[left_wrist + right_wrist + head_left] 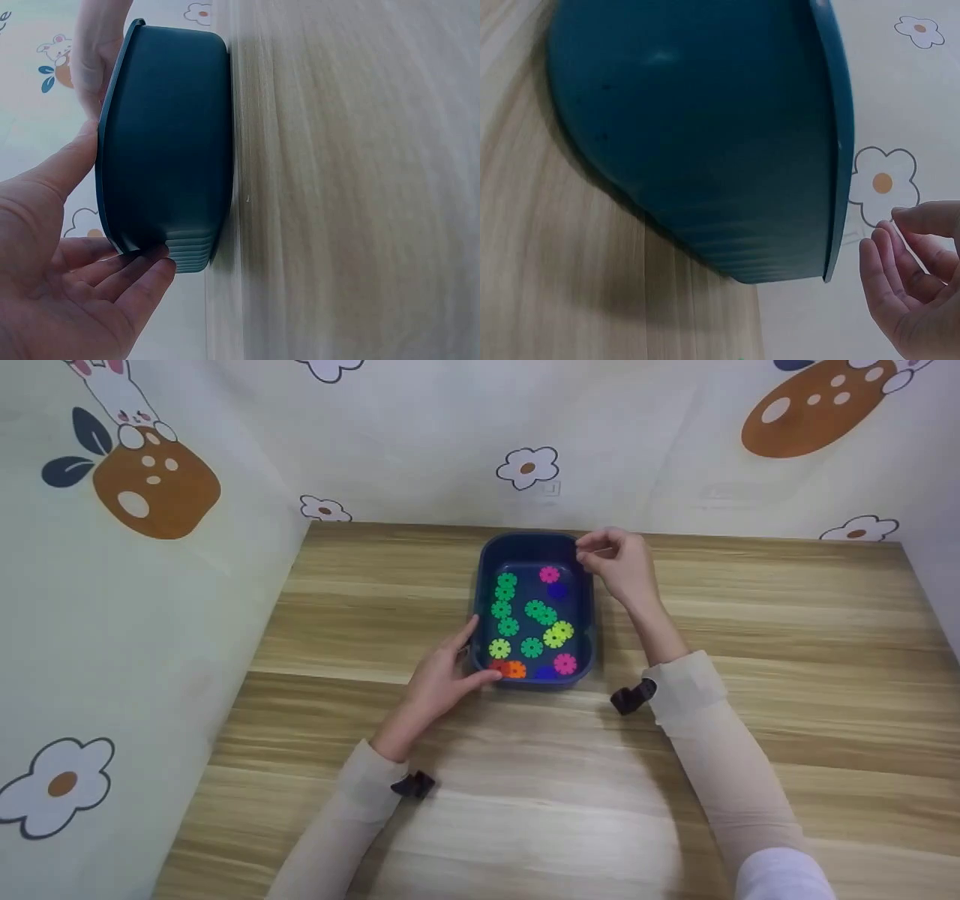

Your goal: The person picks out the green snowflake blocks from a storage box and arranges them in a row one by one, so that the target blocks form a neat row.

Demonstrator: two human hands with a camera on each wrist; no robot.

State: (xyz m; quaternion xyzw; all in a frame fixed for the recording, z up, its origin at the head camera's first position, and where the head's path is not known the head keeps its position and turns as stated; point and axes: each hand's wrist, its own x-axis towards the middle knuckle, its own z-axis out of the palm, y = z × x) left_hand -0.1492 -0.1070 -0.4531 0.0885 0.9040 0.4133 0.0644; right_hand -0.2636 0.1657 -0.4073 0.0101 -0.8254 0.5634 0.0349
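Observation:
A dark blue plastic basin [589,619] stands on the table with several notched plastic discs lying in it. Green discs [508,626] are mostly on the left and middle, yellow discs [554,638] near the right wall, and pink, orange and blue ones are among them. My left hand [439,679] grips the basin's front left corner, thumb over the rim and fingers against the outer side [161,150]. By the far right corner my right hand [626,566] hovers at the rim, fingers loosely bent, thumb close to the fingertips. Nothing shows between them in the right wrist view.
The wood-grain table [360,600] extends on both sides of the basin and in front. Behind it rises a pale wall [420,442] printed with flowers and fruit, close to the basin's far end. Another printed wall [150,645] borders the left side.

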